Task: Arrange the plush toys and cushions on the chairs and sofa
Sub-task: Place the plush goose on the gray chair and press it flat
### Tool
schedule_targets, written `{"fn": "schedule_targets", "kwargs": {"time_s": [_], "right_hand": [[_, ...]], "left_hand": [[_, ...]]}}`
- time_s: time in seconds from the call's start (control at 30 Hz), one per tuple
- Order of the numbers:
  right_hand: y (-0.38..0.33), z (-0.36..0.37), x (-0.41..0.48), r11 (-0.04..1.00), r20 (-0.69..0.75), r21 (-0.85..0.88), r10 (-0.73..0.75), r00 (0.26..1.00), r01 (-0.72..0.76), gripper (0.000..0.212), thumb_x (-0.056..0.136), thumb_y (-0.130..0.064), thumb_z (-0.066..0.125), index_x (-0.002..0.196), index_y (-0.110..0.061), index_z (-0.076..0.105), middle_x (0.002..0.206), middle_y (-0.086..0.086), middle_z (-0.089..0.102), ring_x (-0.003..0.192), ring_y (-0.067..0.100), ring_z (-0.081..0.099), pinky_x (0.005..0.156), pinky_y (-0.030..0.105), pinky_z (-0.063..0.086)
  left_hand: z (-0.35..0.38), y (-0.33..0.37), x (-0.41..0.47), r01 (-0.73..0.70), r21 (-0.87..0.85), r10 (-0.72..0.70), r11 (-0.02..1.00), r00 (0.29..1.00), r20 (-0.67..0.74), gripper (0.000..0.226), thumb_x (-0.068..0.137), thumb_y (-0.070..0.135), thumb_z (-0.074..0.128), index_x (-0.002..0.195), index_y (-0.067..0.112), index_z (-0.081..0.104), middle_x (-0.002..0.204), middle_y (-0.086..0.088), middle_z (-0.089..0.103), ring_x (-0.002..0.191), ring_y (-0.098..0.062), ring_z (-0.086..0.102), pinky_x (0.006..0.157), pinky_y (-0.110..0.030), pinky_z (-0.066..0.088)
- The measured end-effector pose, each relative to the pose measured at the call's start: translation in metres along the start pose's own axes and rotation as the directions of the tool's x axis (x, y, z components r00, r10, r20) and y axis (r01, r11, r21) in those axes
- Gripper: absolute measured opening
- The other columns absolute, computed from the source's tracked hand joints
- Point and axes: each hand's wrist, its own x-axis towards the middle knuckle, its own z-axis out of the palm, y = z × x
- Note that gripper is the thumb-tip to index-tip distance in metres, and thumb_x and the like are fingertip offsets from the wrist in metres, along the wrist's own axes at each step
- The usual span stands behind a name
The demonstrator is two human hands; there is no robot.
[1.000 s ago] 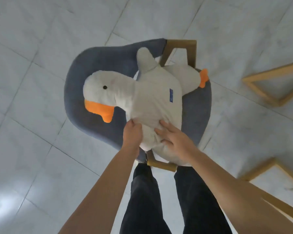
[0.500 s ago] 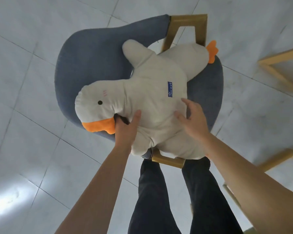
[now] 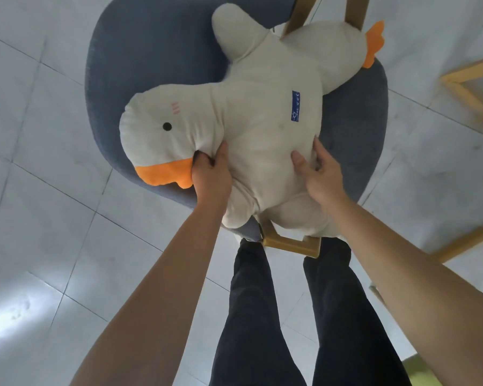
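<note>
Two bare hands on a white plush goose (image 3: pixel 262 129), sprawled across the seat of a grey-blue chair (image 3: pixel 156 57). Head and orange beak (image 3: pixel 165 174) at the seat's left edge, orange foot (image 3: pixel 374 40) past its far right edge, lower body overhanging the near edge and the wooden frame (image 3: pixel 287 244) there. On the chest, a small blue label (image 3: pixel 295 106) with white script, too fine to read with certainty. Left hand (image 3: pixel 211 174) gripping the neck just beside the beak, fingertips buried in the fabric and out of sight. Right hand (image 3: pixel 322 176) holding the belly toward the seat's right edge, thumb pressed in, fingers curled against the flank. Chair back cropped by the top of the view. Dark trousers (image 3: pixel 251 316) below the near edge, pale floor tiles (image 3: pixel 39 190) all round, more wooden legs (image 3: pixel 460 93) at right, partly cut off.
</note>
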Motion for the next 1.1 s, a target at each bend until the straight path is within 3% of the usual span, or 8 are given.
{"fn": "schedule_targets", "kwargs": {"time_s": [0.17, 0.33, 0.43, 0.5, 0.67, 0.8, 0.97, 1.1], "right_hand": [[-0.008, 0.01, 0.014, 0.984, 0.039, -0.177, -0.03, 0.999, 0.037, 0.083, 0.093, -0.055, 0.064, 0.159, -0.028, 0.024, 0.161, 0.002, 0.037, 0.146, 0.024, 0.038, 0.112, 0.033, 0.032], [-0.002, -0.003, 0.013, 0.978, 0.049, -0.205, 0.05, 0.998, -0.039, 0.095, 0.085, -0.068, 0.064, 0.16, -0.03, 0.019, 0.162, 0.001, 0.033, 0.147, 0.027, 0.037, 0.118, 0.046, 0.034], [-0.001, -0.006, 0.014, 0.968, 0.062, -0.248, 0.057, 0.996, -0.04, 0.097, 0.085, -0.071, 0.061, 0.161, -0.029, 0.016, 0.163, 0.001, 0.033, 0.148, 0.028, 0.036, 0.118, 0.047, 0.034], [-0.001, -0.006, 0.017, 0.961, 0.057, -0.273, 0.058, 0.997, -0.04, 0.096, 0.087, -0.07, 0.059, 0.161, -0.028, 0.014, 0.162, 0.002, 0.033, 0.147, 0.028, 0.037, 0.117, 0.047, 0.034], [-0.002, 0.006, 0.016, 0.969, 0.04, -0.245, 0.053, 0.998, -0.042, 0.09, 0.092, -0.064, 0.056, 0.161, -0.027, 0.012, 0.163, 0.006, 0.03, 0.146, 0.029, 0.038, 0.116, 0.044, 0.034], [-0.003, 0.008, 0.019, 0.99, -0.004, -0.133, 0.05, 0.999, -0.05, 0.066, 0.098, -0.051, 0.056, 0.15, -0.019, 0.031, 0.147, 0.009, 0.047, 0.132, 0.027, 0.05, 0.109, 0.042, 0.043], [-0.002, 0.005, 0.004, 0.992, -0.195, -0.102, -0.092, 0.976, 0.073, 0.031, 0.105, -0.037, 0.046, 0.125, -0.013, 0.049, 0.12, 0.005, 0.06, 0.111, 0.022, 0.059, 0.095, 0.038, 0.05], [-0.005, 0.016, 0.009, 0.98, -0.221, -0.137, -0.174, 0.96, 0.146, 0.029, 0.106, -0.031, 0.045, 0.124, -0.009, 0.052, 0.12, 0.009, 0.06, 0.107, 0.021, 0.058, 0.09, 0.033, 0.047]], "left_hand": [[-0.009, 0.005, 0.001, 0.01, 0.119, -0.018, 0.993, 0.997, 0.069, 0.031, 0.099, 0.043, 0.059, 0.102, 0.013, 0.051, 0.093, 0.002, 0.059, 0.093, -0.019, 0.055, 0.089, -0.031, 0.045], [-0.023, -0.002, -0.06, -0.368, 0.229, 0.334, 0.901, 0.926, 0.176, 0.043, 0.098, 0.04, 0.059, 0.13, 0.012, 0.053, 0.123, -0.001, 0.06, 0.117, -0.02, 0.057, 0.101, -0.043, 0.049], [-0.03, 0.016, -0.072, -0.745, 0.424, 0.741, 0.516, 0.636, 0.215, 0.04, 0.095, 0.027, 0.067, 0.13, 0.01, 0.062, 0.131, -0.011, 0.059, 0.123, -0.03, 0.055, 0.103, -0.047, 0.045], [-0.033, 0.037, -0.053, -0.743, 0.641, 0.855, 0.194, 0.448, 0.26, 0.039, 0.093, 0.03, 0.067, 0.129, 0.014, 0.065, 0.137, -0.017, 0.058, 0.131, -0.038, 0.051, 0.11, -0.061, 0.035], [-0.055, 0.071, 0.022, -0.499, 0.859, 0.567, -0.116, 0.677, 0.47, 0.048, 0.096, 0.048, 0.054, 0.139, 0.026, 0.055, 0.151, -0.012, 0.047, 0.142, -0.04, 0.035, 0.113, -0.07, 0.016], [-0.052, 0.081, 0.032, -0.558, 0.802, 0.557, -0.214, 0.605, 0.569, 0.02, 0.097, 0.029, 0.058, 0.108, 0.027, 0.075, 0.111, -0.008, 0.064, 0.111, -0.039, 0.05, 0.096, -0.057, 0.034], [-0.055, 0.092, 0.018, -0.597, 0.789, 0.746, -0.144, 0.458, 0.483, 0.02, 0.097, 0.028, 0.056, 0.095, 0.025, 0.076, 0.109, -0.004, 0.069, 0.106, -0.039, 0.056, 0.087, -0.055, 0.037], [-0.063, 0.093, 0.029, -0.522, 0.843, 0.655, -0.133, 0.592, 0.47, 0.022, 0.088, 0.009, 0.059, 0.103, 0.017, 0.074, 0.13, -0.008, 0.063, 0.128, -0.041, 0.045, 0.102, -0.063, 0.028]]}}
